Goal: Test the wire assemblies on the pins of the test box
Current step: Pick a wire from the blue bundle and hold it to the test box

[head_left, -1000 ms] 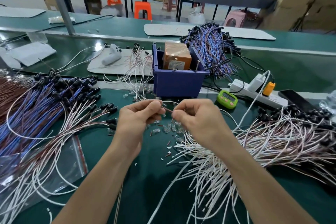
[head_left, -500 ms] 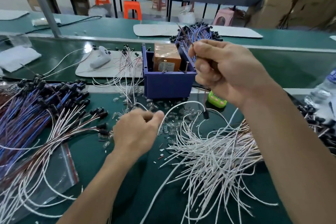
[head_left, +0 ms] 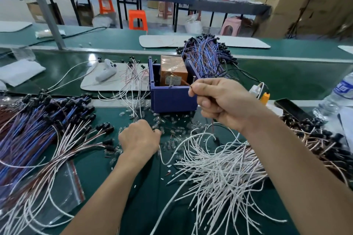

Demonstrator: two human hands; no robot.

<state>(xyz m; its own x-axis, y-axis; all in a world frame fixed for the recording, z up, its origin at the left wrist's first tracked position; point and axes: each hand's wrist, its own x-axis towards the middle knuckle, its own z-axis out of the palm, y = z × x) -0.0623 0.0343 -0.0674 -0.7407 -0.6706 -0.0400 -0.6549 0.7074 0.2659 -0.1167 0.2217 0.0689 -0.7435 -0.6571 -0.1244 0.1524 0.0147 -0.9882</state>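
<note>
Pinching the end of a thin brown-and-white wire assembly (head_left: 185, 82) between thumb and forefinger, the right hand (head_left: 223, 101) forms a closed grip. The blue plastic test box (head_left: 172, 99) stands directly ahead of the grip, with the wire tip reaching toward the metal pins (head_left: 194, 77) on its rim; contact cannot be confirmed. The rest of the lead hangs below the grip toward the green tabletop (head_left: 145, 196). The left hand (head_left: 139, 137), lower and left of the grip, rests with fingers curled among small clear connector housings (head_left: 172, 131); whether it holds anything cannot be told. Assessment: the assembly is very light, limp and springy, and its tip bends easily. Hold close behind the tip for steady contact.
</note>
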